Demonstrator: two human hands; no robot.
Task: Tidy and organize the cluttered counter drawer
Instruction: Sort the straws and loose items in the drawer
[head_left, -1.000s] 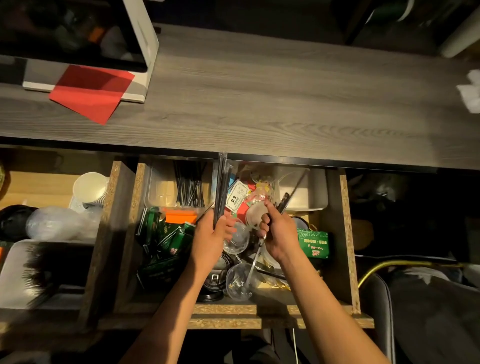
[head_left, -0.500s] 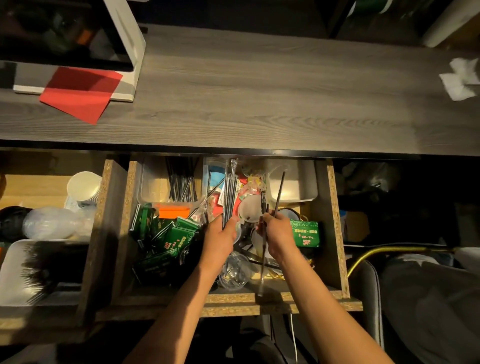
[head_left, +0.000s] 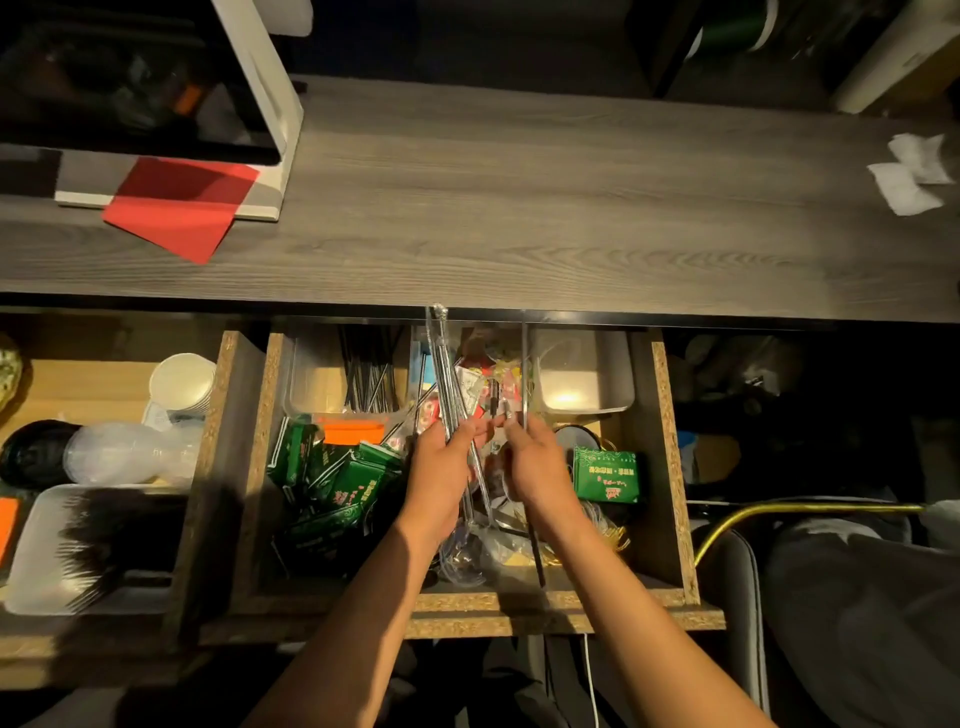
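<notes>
1. Since a moment ago, your hands are drawing closer together over the drawer (head_left: 670, 467).
2. Your left hand (head_left: 441, 467) is gripping the metal straws (head_left: 445, 374), pointing to 12 o'clock.
3. Your right hand (head_left: 535, 467) is pinching one thin rod (head_left: 524, 364), upright.

right hand (head_left: 537, 467) closer to left hand (head_left: 441, 473), rod (head_left: 525, 374) apparently more upright

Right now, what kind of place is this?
Probably a cafe or takeaway service counter: paper cups stacked on the left, clear plastic lids beside them, green sachets piled in the open drawer.

Dim warm light, grey wood-grain counter (head_left: 519, 208), chipboard cabinet frame (head_left: 218, 467)
</notes>
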